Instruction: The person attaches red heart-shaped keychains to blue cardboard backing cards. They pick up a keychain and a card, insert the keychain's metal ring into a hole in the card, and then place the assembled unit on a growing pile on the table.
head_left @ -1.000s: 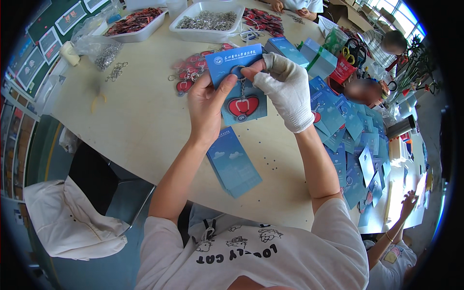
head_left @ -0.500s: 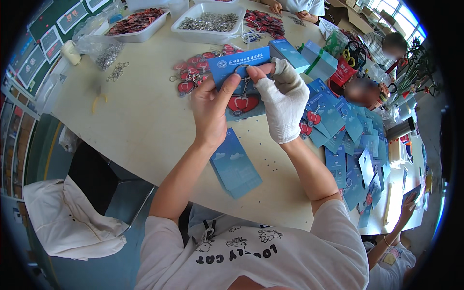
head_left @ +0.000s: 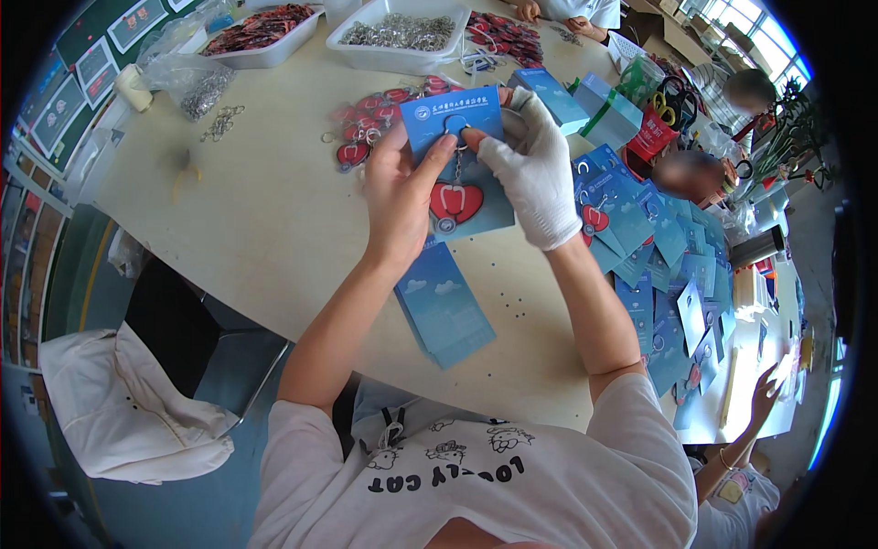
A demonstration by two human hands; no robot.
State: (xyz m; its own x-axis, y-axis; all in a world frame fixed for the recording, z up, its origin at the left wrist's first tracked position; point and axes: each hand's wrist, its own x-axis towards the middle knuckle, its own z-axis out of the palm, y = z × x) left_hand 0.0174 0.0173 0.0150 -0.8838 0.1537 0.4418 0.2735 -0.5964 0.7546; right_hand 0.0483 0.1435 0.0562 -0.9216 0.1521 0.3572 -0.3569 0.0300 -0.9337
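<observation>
Both my hands hold a blue card (head_left: 489, 197) upright over the table. A keychain with a red heart pendant (head_left: 462, 200) and a coiled stethoscope design hangs on its front, its metal ring (head_left: 455, 124) near the upper middle of the card. My bare left hand (head_left: 400, 188) grips the left edge, thumb pressed beside the ring. My right hand (head_left: 533, 178), in a white fingertip-less glove, closes on the right side, one bare fingertip at the ring. The fingers behind the card are hidden. Below lies a stack of blue cards (head_left: 445, 311).
Red heart keychains (head_left: 352, 154) lie beyond my left hand. At the back stand a white tray (head_left: 393, 58) of metal rings and a tray of red pieces (head_left: 265, 57). Finished-looking carded keychains (head_left: 658, 238) pile up at right. Other people sit around the table.
The card, bent and tipped before, now faces me more squarely and shows the whole heart. My right hand has shifted slightly up and left. A co-worker's hand at right has moved.
</observation>
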